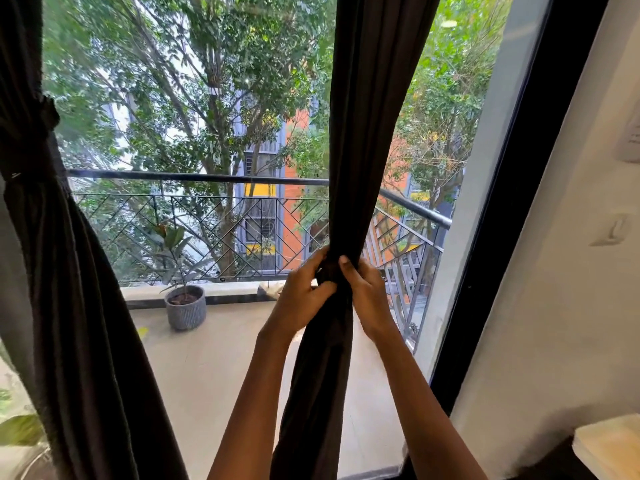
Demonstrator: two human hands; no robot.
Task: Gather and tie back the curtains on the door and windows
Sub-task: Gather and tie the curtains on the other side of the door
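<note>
Dark curtain hangs just left of the black door frame, bunched into a narrow waist. Left hand and right hand both curl round that waist, fingers pinching the fabric, likely to keep the folds gathered for tying. Can't tell if a tie sits between the fingers. Second curtain, far left of the frame, is already cinched by a band. Wall hook right of the frame, unused.
</note>
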